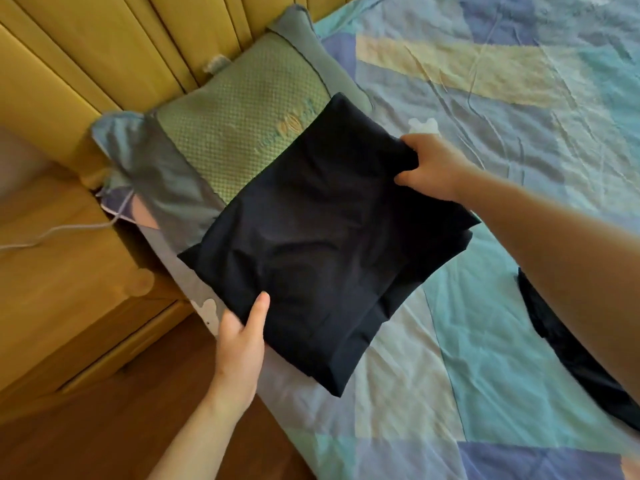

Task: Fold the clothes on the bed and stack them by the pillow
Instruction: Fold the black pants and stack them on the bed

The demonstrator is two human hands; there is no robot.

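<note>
Folded dark garment (322,244), a roughly square navy-black bundle, held at frame centre above the bed (502,341), its far corner overlapping the pillow (228,133) that lies at 11 o'clock from it. Left hand (242,341), at 7 o'clock of the garment, grips the near edge: thumb laid on top of the cloth, the other fingers hidden beneath. Right hand (433,164), at 2 o'clock, clamps the opposite edge, its fingers curled into the fabric. A second dark garment (568,348) lies unfolded on the bed at 4 o'clock, partly covered by the right forearm. The bed carries a patchwork cover in blue, teal and pale yellow. At 9 o'clock stands a wooden nightstand (69,271) with a white cable (52,233) on it; a padded yellow headboard (121,46) rises behind the pillow.
</note>
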